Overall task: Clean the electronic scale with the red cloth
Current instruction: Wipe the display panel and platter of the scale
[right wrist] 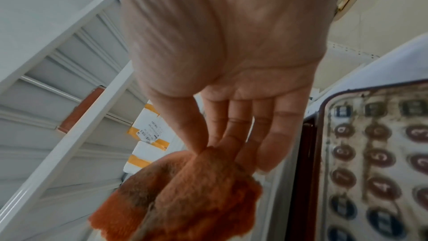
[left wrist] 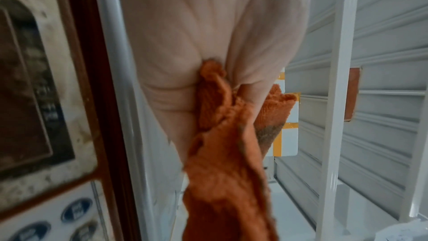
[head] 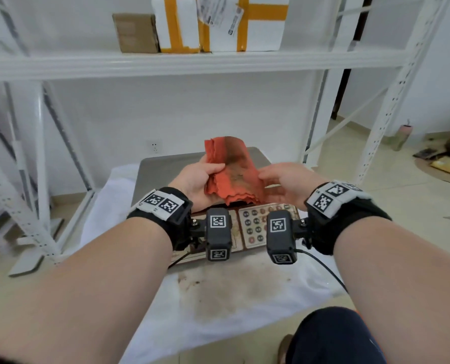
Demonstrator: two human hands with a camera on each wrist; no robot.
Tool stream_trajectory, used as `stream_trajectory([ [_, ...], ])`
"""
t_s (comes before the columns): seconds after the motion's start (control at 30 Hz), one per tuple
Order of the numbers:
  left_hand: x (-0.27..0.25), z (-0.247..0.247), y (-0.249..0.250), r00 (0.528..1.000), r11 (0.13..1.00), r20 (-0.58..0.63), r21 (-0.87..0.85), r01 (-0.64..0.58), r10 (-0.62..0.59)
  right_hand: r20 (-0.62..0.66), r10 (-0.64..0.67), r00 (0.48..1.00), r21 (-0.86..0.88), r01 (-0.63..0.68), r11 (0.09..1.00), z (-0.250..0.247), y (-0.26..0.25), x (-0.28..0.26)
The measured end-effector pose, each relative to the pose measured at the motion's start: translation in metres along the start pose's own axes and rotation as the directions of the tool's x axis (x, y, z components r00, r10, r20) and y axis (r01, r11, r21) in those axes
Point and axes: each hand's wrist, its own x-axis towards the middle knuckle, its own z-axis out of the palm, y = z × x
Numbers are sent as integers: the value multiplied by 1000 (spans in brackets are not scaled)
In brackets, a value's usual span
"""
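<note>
The left hand (head: 196, 179) grips one side of the red cloth (head: 231, 172), thumb on top and fingers curled beneath, the fabric bunched in the crook of the thumb as the left wrist view shows. The right hand (head: 284, 183) pinches the opposite edge between thumb tip and forefinger, its other fingers nearly straight and loose below. The cloth hangs folded and rumpled between them, raised above the scale (head: 163, 169), with dark grimy smears across its middle and a wavy lower hem. Under the hands lies the scale's grey steel platter, and nearer the body its stained keypad (head: 255, 227), round dark buttons on a dirty cream panel with a brown rim. The scale sits on a white sheet (head: 129, 271) spread over the tiled floor (head: 402, 211), the sheet marked by a brownish stain in front of the keypad. Behind stands a white metal rack (head: 181, 64); its shelf bears a brown box (head: 135, 32) and white parcels (head: 218, 22) bound with yellow tape. A white wall with a socket (head: 154, 147) closes the back.
</note>
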Motion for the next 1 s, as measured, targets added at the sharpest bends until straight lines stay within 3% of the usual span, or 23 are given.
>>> stream_trajectory([
  [0.2,-22,-22,10,1000,1000,15,21,-11,10,-5,-39,999,28,39,999,29,-7,2],
  [0.57,-43,-51,23,984,990,114,-32,140,-136,10,-37,999,148,35,988,61,-14,14],
  [0.7,-43,-51,20,996,992,71,117,41,-49,63,-57,996,71,52,996,71,-17,15],
  [0.83,-44,-54,20,997,990,81,138,-6,-6,98,-74,992,-3,75,997,77,-20,18],
  [1.0,-40,-62,28,998,990,-48,136,-38,45,130,-75,989,-13,77,997,83,-22,28],
])
